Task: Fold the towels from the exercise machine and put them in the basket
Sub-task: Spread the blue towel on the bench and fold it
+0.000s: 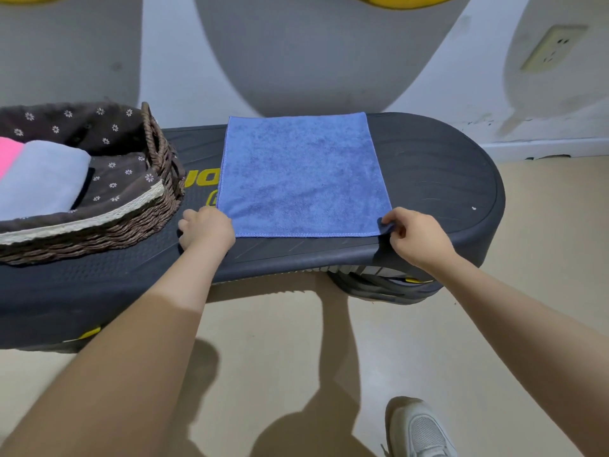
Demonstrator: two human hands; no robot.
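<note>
A blue towel [301,174] lies spread flat on the dark platform of the exercise machine [441,179]. My left hand [206,227] pinches the towel's near left corner. My right hand [417,237] pinches its near right corner, with the cloth curled between thumb and fingers. At the left end of the platform stands a wicker basket [158,206] with a dark flowered lining. Inside it lie a folded light blue towel [39,176] and a pink towel [8,156], partly cut off by the frame's edge.
A grey and white wall rises right behind the machine, with a power socket [552,47] at the upper right. Beige floor [543,245] lies to the right and below. My white shoe [420,430] shows at the bottom.
</note>
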